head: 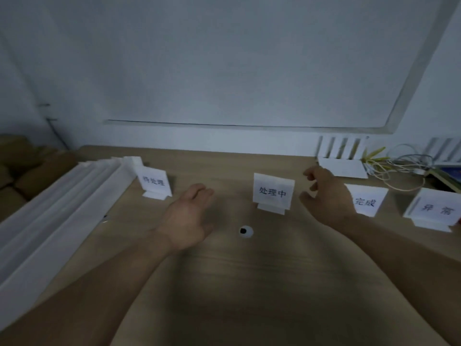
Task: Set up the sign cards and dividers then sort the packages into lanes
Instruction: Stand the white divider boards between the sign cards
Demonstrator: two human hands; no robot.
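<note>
Middle sign card (273, 192) upright on wooden table (249, 283), left hand (189, 218) just left of it, fingers relaxed, empty, right hand (326, 196) just right of it, fingers loosely curled, holding nothing, white dividers (62, 208) stacked far left of it, brown packages (22, 171) beyond those.

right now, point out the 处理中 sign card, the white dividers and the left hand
处理中 sign card (273, 192), head view, on its printed face
white dividers (62, 211), head view, on a strip mid-pile
left hand (188, 218), head view, on the back of the hand
</note>
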